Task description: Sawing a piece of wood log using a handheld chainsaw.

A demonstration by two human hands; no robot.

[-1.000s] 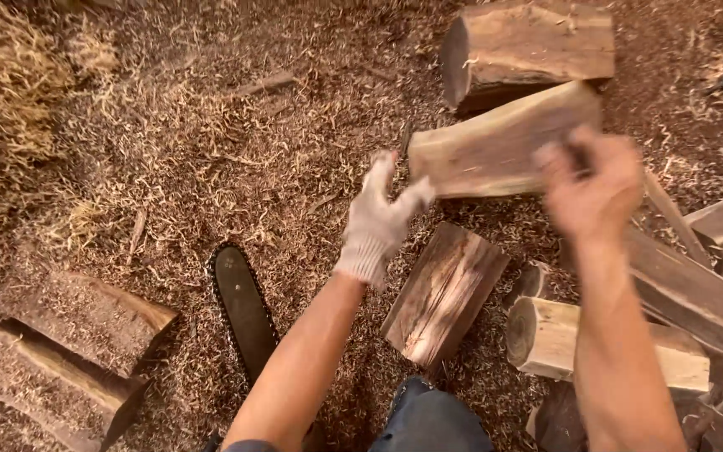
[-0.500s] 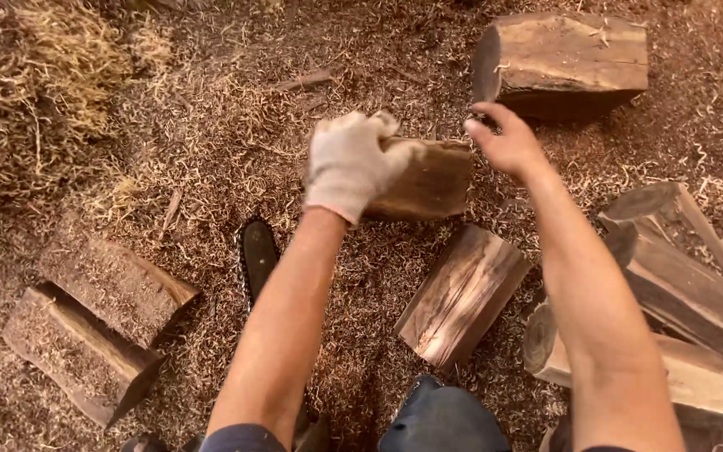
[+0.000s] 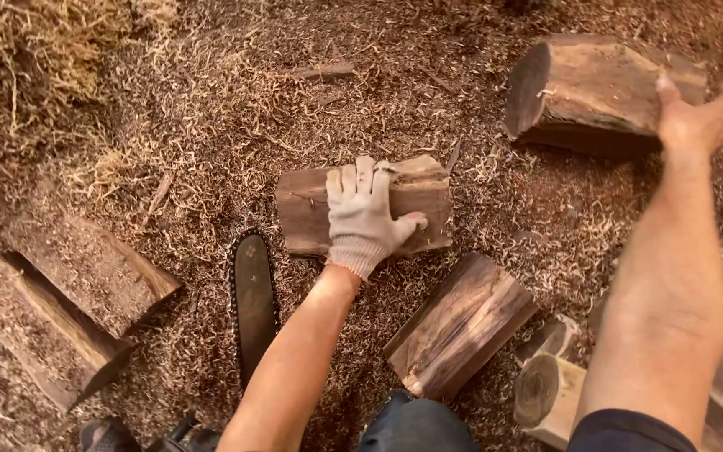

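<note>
Split wood block (image 3: 416, 205) at frame centre lies pinned under the gloved left hand (image 3: 361, 213), fingers spread flat; bare right hand (image 3: 696, 117), open, reaches the big log (image 3: 600, 88) upper right, likely needing a firm grip.

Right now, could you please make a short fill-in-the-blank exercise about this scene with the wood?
1. The left hand wears a ____ work glove.
2. It lies flat on a split log on the ____-covered ground.
3. The right hand is ____ and touches the big log.
4. The chainsaw bar lies ____ of the left forearm.

Missing words: white; sawdust; bare; left
</note>
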